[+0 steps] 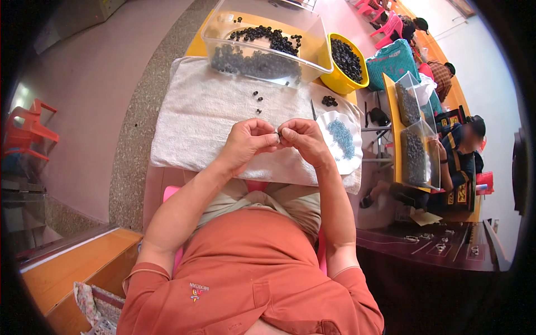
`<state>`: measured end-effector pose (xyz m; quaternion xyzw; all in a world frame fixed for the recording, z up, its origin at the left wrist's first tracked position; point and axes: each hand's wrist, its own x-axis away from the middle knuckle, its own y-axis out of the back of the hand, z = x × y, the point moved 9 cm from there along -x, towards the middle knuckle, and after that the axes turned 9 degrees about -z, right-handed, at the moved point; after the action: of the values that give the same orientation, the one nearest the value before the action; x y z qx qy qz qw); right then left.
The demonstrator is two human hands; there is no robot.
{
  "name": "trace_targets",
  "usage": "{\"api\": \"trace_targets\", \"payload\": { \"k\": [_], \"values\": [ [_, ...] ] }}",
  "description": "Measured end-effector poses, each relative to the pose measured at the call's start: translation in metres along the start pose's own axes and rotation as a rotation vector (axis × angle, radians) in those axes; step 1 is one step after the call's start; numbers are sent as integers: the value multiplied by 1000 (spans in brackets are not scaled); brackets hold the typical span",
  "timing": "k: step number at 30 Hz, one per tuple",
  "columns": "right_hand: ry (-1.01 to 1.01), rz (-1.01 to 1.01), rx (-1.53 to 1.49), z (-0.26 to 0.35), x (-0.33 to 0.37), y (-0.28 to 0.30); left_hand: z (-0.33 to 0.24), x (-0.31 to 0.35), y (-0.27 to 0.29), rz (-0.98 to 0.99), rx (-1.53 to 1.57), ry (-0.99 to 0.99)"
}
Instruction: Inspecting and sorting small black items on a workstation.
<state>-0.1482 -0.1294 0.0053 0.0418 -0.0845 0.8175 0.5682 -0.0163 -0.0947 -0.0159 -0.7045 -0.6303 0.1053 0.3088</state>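
Head view: both bare hands meet near the centre of the frame, above the lower part of a white towel [190,125] spread over a desk [197,46]. The left hand [250,142] and the right hand [304,140] come together fingertip to fingertip, thumb and forefinger of each pressed together around a small dark piece [279,135] — mostly hidden by the fingers, so its exact shape cannot be told.

Just above the hands, a few loose black pieces [259,99] lie in a short upright row on the towel. At the top centre stands a clear plastic box [308,73] with many more black pieces in it; touching or just beside its right side is a yellow basket [338,84], also filled with them. Below the basket sits a small black cluster [329,101], with a thin pointed tool [313,109] to its left.

Right of the right hand, a white scalloped plate [358,134] holds pale blue beads [341,139]. Farther right, a co-worker [462,153] sits by clear bins [416,159] of dark pieces — and a red chair [30,131] stands at the far left.
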Motion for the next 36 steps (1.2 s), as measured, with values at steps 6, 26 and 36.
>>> {"api": "trace_targets", "payload": {
  "k": [6, 26, 36],
  "values": [
    [-28, 62, 38, 2, 3, -7, -2, 1, -1, 25, -60, -33],
    [257, -208, 103, -4, 16, -12, 3, 0, 4, -44, 91, 35],
    [629, -296, 355, 19, 34, -28, 6, 2, 9, -141, 141, 58]
  ]
}}
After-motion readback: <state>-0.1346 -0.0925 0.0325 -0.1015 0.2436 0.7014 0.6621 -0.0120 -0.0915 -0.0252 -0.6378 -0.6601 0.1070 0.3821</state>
